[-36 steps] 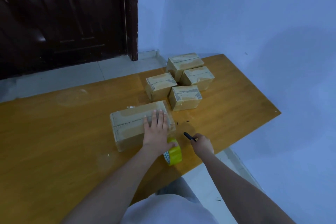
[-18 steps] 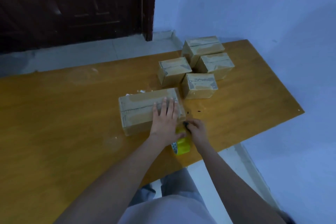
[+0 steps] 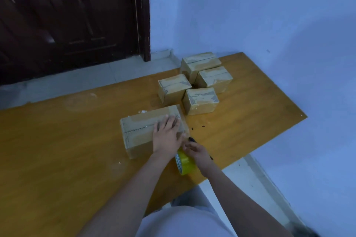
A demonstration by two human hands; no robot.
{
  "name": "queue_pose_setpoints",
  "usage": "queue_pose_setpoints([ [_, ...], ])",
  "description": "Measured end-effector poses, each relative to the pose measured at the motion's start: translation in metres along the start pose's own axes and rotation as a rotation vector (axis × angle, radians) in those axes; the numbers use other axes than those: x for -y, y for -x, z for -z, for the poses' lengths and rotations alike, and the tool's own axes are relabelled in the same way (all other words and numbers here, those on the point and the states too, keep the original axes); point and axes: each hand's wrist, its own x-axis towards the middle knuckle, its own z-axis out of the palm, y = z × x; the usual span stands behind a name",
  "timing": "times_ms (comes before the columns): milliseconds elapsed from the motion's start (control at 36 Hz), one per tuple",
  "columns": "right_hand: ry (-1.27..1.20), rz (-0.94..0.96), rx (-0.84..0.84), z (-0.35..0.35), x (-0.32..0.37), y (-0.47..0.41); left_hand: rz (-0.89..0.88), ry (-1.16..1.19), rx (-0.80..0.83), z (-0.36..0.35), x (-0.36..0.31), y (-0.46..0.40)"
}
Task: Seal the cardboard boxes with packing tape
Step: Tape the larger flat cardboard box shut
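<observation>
A long cardboard box (image 3: 138,131) lies on the wooden table (image 3: 57,150), with tape strips over its top. My left hand (image 3: 166,136) rests flat on the right part of the box's top, fingers stretched out. My right hand (image 3: 198,153) is at the box's near right corner, closed around a thin black cutter (image 3: 192,139) whose tip points at the left hand's thumb. A yellow roll of packing tape (image 3: 185,163) stands on edge just under both hands, near the table's front edge.
Several smaller taped boxes (image 3: 201,100) are grouped behind the long box, towards the far right of the table. Small black specks (image 3: 202,126) lie right of the long box. A dark door (image 3: 67,15) and a blue wall (image 3: 269,25) stand beyond.
My right hand has moved left with the black cutter, from the open table to the box's near right corner by the tape roll. My left hand has stayed flat on the box.
</observation>
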Motion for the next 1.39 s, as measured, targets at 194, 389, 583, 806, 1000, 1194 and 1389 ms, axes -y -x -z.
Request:
queue_pose_setpoints([
  [194,-0.014,-0.002,-0.055,0.002,-0.006,0.009,-0.005,-0.082,-0.033,-0.006,0.001,-0.004],
  [389,-0.061,-0.045,-0.163,0.004,-0.001,0.005,-0.043,-0.164,-0.07,-0.011,0.006,-0.004],
  [583,-0.031,-0.048,-0.229,0.016,0.009,0.004,-0.106,-0.174,-0.202,-0.012,0.014,-0.012],
  [806,-0.07,-0.047,-0.221,0.02,0.007,0.0,-0.201,-0.036,-0.099,0.008,0.03,-0.006],
  [1000,-0.069,-0.02,-0.217,0.02,0.011,-0.005,-0.056,0.152,-0.151,0.02,0.017,-0.04],
  [1194,-0.036,-0.027,-0.198,0.021,0.006,-0.013,0.049,0.138,-0.021,0.02,0.006,-0.073],
  [1389,-0.051,-0.045,-0.19,0.019,0.006,-0.017,0.114,0.158,-0.064,0.014,0.004,-0.076],
])
